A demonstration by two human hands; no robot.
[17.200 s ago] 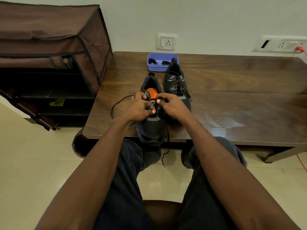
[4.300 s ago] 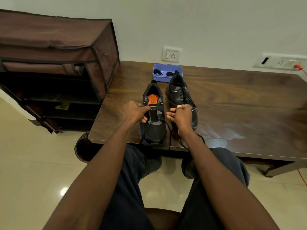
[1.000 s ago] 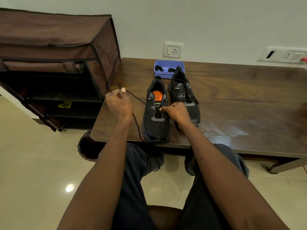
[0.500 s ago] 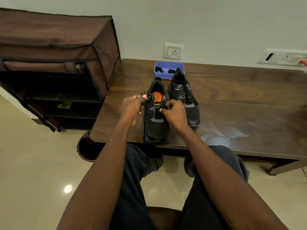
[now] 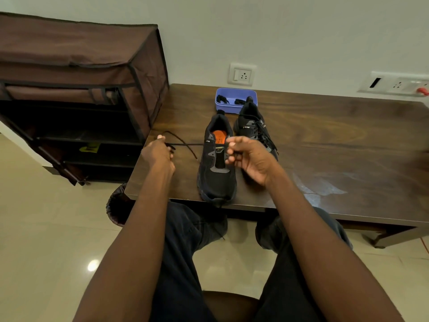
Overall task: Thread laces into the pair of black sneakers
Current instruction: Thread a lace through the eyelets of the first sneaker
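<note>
Left hand (image 5: 157, 152) pinches thin black lace (image 5: 185, 144), drawn taut leftward to seat it; right hand (image 5: 249, 159), fingers curled at tongue, steadies near unlaced black mesh sneaker (image 5: 217, 163); contents of that grip cannot be told.

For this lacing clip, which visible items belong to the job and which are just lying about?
In the job:
- near black sneaker with orange insole
- thin black lace, pinched by left hand
- right hand
- far black laced sneaker

Lying about:
- blue plastic tray
- brown fabric shoe rack
- white wall socket
- dark wooden table
</note>
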